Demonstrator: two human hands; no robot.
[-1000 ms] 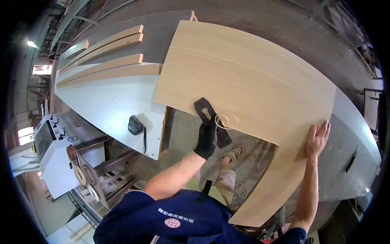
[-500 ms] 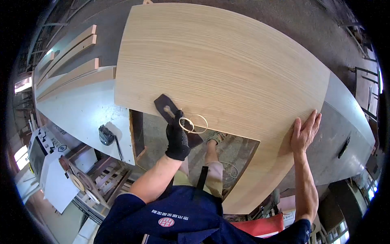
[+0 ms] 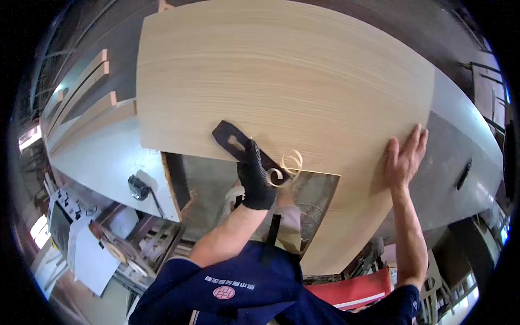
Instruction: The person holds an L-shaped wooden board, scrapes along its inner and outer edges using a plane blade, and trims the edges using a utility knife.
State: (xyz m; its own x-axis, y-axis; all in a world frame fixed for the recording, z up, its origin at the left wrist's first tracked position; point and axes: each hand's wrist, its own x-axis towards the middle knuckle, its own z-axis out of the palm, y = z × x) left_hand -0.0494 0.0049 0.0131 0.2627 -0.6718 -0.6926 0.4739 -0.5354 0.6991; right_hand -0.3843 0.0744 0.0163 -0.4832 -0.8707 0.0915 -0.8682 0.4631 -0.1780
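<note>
A large wood-grain panel (image 3: 281, 86) with a rectangular notch in its near edge lies in front of me. My left hand (image 3: 255, 181), in a black glove, is closed around a dark, flat plane iron (image 3: 222, 131) with a keyhole slot. The iron lies along the notch's inner edge, its slotted end over the panel. A thin, pale curled shaving (image 3: 300, 162) loops beside the iron's near end. My bare right hand (image 3: 405, 165) lies open, fingers outstretched, on the panel's right part near its outer edge.
On the white board (image 3: 103, 141) at left sit a black tape measure (image 3: 139, 187) and several wooden strips (image 3: 89, 78). A small black object (image 3: 464, 174) lies on the grey surface at right. A red item (image 3: 357, 290) is below the panel.
My left hand has slid rightward along the notch edge with the plane iron. The curled shaving has moved right with it. My right hand stays on the panel; the view has shifted slightly.
</note>
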